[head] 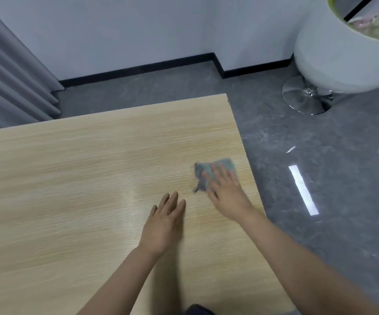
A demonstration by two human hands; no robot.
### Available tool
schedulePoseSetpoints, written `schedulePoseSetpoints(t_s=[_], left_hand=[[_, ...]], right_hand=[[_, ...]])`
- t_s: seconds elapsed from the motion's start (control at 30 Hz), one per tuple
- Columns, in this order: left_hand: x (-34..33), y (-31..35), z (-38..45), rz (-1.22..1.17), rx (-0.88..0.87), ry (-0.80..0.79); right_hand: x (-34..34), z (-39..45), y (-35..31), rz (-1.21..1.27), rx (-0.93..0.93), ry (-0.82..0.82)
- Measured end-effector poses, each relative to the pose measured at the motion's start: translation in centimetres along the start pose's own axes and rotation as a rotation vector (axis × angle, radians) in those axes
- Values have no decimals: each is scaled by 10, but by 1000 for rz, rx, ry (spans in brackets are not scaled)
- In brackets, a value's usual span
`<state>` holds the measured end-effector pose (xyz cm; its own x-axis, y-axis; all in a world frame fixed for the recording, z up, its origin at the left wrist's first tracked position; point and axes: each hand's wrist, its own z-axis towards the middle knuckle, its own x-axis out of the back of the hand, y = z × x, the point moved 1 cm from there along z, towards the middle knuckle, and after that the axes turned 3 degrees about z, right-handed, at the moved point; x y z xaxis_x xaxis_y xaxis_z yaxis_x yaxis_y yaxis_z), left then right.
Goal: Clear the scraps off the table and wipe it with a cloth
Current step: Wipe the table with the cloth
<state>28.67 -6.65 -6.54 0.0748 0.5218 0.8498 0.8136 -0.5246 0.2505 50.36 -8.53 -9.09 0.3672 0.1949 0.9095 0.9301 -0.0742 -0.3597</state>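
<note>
Nearest the camera, the left hand [164,220] lies flat on the pale wood-grain laminate table [70,178], fingers straight and close together, holding nothing; it seems to brace the body while the other arm works. Just beyond and to the right, the right hand [226,189] presses down with straight, slightly spread fingers on the small crumpled grey-blue cloth [209,171], which sits near the table's right edge; no scraps show on the visible tabletop, so the wiping stage looks under way. The risk is at that edge; since the cloth is only pressed, not gripped, a stroke carried rightward could push it off onto the grey marbled floor [320,178]. Farther off stands a white round swivel chair [343,53] on a chrome base, well apart from the table.
</note>
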Motion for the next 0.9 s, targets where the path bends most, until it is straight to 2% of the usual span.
schedulePoseSetpoints(t_s=[0.1, 0.2, 0.27, 0.4, 0.47, 0.53, 0.7, 0.77, 0.83, 0.9], left_hand=[[2, -5, -14, -7, -21, -30], [-3, -8, -29, 0, -30, -43], [-8, -9, -34, -9, -30, -40], [-12, -9, -34, -17, -11, -48], [-13, -9, -33, 5, -6, -68], [-14, -10, -33, 18, -7, -73], [-15, -11, -35, -6, -34, -70], [-15, -12, -34, -21, -32, -68], [-16, -13, -34, -10, -29, -67], [-17, -13, -34, -10, -21, -58]], right_hand=[[-12, -27, -5, -12, 265, -116], [-7, -33, 19, -53, 300, -133], [4, -26, 35, -63, 198, -110], [22, -3, 44, 45, -195, -28], [19, 1, 36, 30, -262, -12], [9, -2, 20, -43, -167, 10], [-22, -35, -9, -38, 404, -69], [-12, -33, 0, -84, 499, -51], [4, -20, 20, -76, 378, 16], [25, -4, 40, -17, 111, 30]])
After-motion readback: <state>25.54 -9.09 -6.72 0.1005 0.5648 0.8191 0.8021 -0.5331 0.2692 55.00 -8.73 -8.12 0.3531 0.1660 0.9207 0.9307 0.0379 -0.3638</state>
